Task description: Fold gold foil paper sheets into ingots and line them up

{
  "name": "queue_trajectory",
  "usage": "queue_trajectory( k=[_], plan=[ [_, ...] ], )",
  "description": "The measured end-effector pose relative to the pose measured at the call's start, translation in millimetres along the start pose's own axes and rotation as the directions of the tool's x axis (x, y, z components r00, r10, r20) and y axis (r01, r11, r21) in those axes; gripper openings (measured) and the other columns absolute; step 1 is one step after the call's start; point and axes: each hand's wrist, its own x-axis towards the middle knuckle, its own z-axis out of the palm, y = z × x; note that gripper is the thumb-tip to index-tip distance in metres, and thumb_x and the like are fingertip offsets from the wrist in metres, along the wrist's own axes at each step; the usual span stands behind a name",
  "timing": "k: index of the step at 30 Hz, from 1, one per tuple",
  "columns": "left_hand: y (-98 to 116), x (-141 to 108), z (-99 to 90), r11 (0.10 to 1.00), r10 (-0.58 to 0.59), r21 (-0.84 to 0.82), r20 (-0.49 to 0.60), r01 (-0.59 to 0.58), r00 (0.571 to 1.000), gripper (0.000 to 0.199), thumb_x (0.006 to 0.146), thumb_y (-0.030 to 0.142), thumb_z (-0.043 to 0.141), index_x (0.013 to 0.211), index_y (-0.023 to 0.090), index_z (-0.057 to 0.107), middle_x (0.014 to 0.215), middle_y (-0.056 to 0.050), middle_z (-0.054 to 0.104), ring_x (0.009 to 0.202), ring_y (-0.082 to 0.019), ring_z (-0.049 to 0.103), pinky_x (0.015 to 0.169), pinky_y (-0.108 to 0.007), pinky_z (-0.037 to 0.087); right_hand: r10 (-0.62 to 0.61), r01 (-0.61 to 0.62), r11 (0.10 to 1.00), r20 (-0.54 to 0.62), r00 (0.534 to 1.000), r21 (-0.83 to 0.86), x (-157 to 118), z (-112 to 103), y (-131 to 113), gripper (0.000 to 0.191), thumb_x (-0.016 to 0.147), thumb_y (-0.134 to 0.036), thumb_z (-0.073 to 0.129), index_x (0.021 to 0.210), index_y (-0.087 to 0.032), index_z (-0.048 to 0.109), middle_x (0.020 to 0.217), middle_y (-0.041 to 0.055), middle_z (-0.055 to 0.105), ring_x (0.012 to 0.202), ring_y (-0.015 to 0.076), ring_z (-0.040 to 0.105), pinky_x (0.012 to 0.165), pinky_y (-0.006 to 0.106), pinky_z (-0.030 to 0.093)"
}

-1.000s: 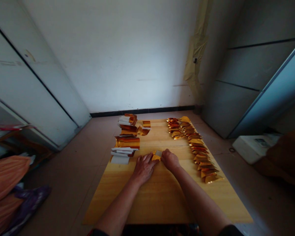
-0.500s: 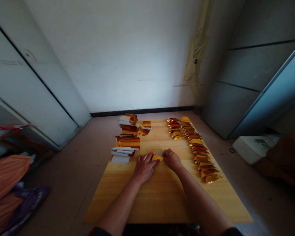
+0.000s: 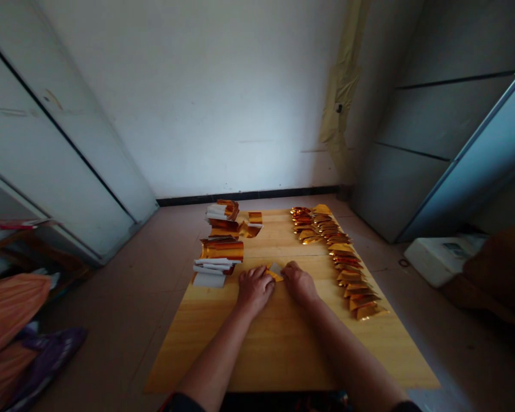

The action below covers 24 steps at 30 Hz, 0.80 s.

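Gold-foil paper folded, white backing showing, between both hands.

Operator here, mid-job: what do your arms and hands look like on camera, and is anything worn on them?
The left hand and right hand are bare, with no gloves, and no watch or ring shows. The forearms are bare too. A dark left sleeve and dark right sleeve show only at the bottom edge of the view.

- Soft, dim light is brightening the middle of the white wall
- Shadows are darkening the room's corners
- Gold foil is glinting faintly
- Wide-angle distortion is bending the tall cabinet door at the edge
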Motion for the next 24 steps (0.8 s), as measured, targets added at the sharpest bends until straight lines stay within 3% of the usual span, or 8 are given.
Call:
queue_trajectory(
  k=[6, 14, 19, 24],
  plan=[
    [-1, 14, 6.3, 0.985, -0.112, -0.135, -0.002, 0.11, 0.994, 0.01, 0.081, 0.02, 0.057, 0.085, 0.026, 0.064, 0.125, 0.001, 0.061, 0.118, -0.022, 0.05, 0.101, -0.049, 0.028, -0.151, 0.147, 0.986, -0.052, 0.987, -0.085, -16, 0, -2, 0.025, 0.091, -0.025, 0.044, 0.089, -0.024, 0.069, 0.11, 0.006, 0.061, 0.099, 0.0178, 0.051, 0.074, 0.025, 0.039],
    [-12, 17, 4.9, 0.972, 0.066, -0.22, -0.082, -0.082, 0.994, 0.018, 0.077, 0.011, 0.058, 0.086, 0.023, 0.067, 0.114, -0.003, 0.064, 0.11, -0.02, 0.052, 0.095, -0.039, 0.035, -0.312, 0.319, 0.946, -0.093, 0.945, 0.064, -22, 2, 8, 0.015, 0.086, -0.026, 0.056, 0.087, -0.026, 0.071, 0.103, 0.0025, 0.066, 0.099, 0.0189, 0.048, 0.085, 0.031, 0.032],
    [-10, 15, 3.6, 0.986, 0.096, -0.127, -0.094, -0.107, 0.991, 0.011, 0.078, 0.014, 0.06, 0.079, 0.023, 0.067, 0.088, -0.002, 0.064, 0.091, -0.019, 0.053, 0.079, -0.032, 0.038, -0.332, 0.35, 0.927, -0.139, 0.933, 0.135, -18, 9, 13, 0.012, 0.084, -0.025, 0.061, 0.086, -0.026, 0.072, 0.099, 0.0021, 0.066, 0.094, 0.0173, 0.05, 0.084, 0.03, 0.031],
    [-8, 12, 2.8, 0.987, 0.124, -0.089, -0.08, -0.131, 0.989, 0.012, 0.08, 0.013, 0.058, 0.077, 0.022, 0.065, 0.085, -0.002, 0.064, 0.088, -0.017, 0.054, 0.075, -0.03, 0.035, -0.337, 0.354, 0.926, -0.139, 0.931, 0.131, -13, 9, 14, 0.009, 0.083, -0.022, 0.062, 0.081, -0.023, 0.071, 0.094, 0.0022, 0.065, 0.091, 0.016, 0.05, 0.08, 0.028, 0.031]
  ],
)
